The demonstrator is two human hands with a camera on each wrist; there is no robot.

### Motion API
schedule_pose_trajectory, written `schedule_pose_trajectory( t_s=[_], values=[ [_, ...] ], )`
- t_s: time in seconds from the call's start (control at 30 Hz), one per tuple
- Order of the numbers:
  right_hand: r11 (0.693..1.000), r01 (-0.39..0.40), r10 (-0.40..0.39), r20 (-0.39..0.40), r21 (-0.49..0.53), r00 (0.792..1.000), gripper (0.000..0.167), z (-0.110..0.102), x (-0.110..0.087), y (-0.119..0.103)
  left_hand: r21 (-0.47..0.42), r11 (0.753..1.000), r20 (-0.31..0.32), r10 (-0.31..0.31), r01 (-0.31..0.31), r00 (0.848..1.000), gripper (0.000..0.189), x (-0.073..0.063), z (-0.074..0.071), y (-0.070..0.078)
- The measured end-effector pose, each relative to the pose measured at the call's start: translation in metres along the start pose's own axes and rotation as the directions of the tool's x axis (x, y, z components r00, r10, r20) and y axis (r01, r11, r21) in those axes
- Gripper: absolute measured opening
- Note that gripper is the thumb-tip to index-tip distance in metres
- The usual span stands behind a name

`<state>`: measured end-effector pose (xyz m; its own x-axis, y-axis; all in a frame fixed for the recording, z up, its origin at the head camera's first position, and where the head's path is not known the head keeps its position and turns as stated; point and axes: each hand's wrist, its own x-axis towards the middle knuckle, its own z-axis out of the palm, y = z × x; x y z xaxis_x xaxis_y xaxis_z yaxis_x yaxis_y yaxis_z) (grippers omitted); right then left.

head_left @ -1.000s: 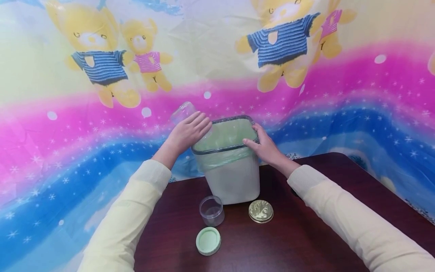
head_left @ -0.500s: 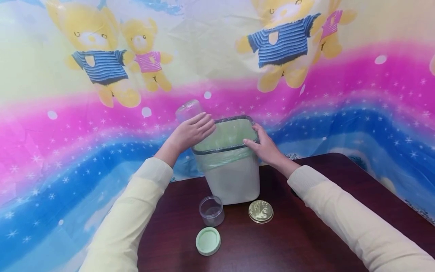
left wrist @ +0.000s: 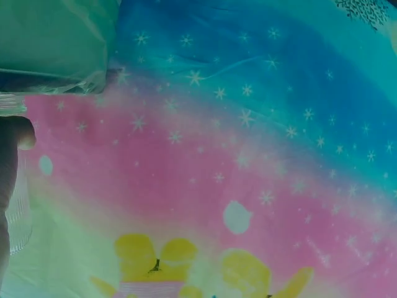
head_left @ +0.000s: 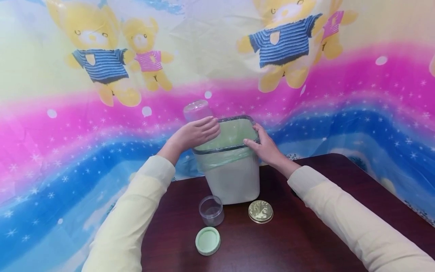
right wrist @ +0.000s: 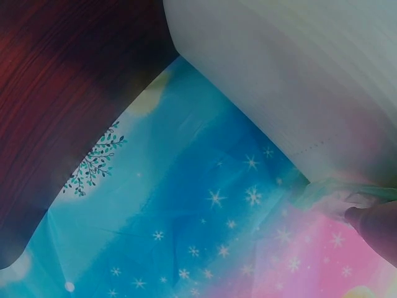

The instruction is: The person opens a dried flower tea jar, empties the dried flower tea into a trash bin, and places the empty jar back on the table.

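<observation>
My left hand (head_left: 198, 132) grips a clear plastic jar (head_left: 197, 109), tilted mouth-down at the left rim of a white trash bin (head_left: 232, 177); the hand hides its mouth. In the left wrist view, the thumb (left wrist: 23, 131) lies across the ribbed jar (left wrist: 20, 211). A pale green bag lines the bin under a dark rim. My right hand (head_left: 265, 145) grips that rim on the right, thumb inside, fingers outside. Before the bin stand a second clear jar (head_left: 211, 210), uncovered, and a pale green lid (head_left: 208, 241). A gold lid (head_left: 260, 211) lies to their right.
The dark wooden table (head_left: 289, 238) carries the bin and lids, and its right corner is rounded. Close behind hangs a cloth backdrop (head_left: 340, 94) printed with bears and snowflakes.
My left hand has moved slightly right over the bin's edge, and the jar has turned further, its base now facing up. The right hand keeps its place on the rim.
</observation>
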<state>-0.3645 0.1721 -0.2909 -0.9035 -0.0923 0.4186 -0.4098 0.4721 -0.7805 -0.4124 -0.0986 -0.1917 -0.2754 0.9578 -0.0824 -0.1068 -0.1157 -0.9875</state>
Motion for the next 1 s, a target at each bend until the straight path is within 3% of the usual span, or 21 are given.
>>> schedule_pose_trajectory(
  t_s=[0.6,1.0],
  values=[
    [1.0,0.007,-0.007,-0.004,0.008,1.0,0.081,0.0005,0.002,0.0028,0.035,0.997,-0.002,0.066,-0.066,0.998,0.082,0.0059,-0.0001,-0.0012],
    [1.0,0.011,-0.011,-0.003,0.014,1.0,0.078,0.0009,0.0028,0.0024,-0.008,0.999,-0.023,0.048,-0.048,0.999,0.076,0.004,0.001,-0.0001]
  ],
)
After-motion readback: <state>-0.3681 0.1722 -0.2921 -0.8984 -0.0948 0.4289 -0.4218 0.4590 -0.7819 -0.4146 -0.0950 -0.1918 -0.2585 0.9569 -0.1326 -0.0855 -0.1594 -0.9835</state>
